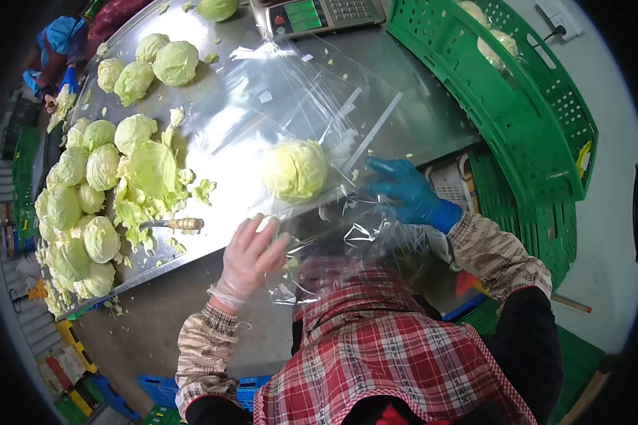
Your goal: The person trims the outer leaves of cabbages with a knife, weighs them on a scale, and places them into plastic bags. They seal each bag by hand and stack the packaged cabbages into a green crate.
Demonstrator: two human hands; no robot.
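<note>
A pale green cabbage (295,170) sits on clear plastic film (255,106) near the front edge of the metal table (432,120). My left hand (248,261), in a thin clear glove, is just in front of and left of the cabbage, its fingers stretched out beside the film. To the cabbage's right, my right hand (407,193) wears a blue glove; its fingers are extended and apart over the film's edge. Loose, crumpled film (358,230) hangs between both hands, over the table edge. Whether either hand pinches any film is hard to see.
A wooden-handled knife (184,224) lies left, beside trimmed leaves (149,173) and a heap of cabbages (71,205). More cabbages (176,62) and a scale (319,15) stand farther back. A green crate (489,99) borders the right. A co-worker (57,49) is at far left.
</note>
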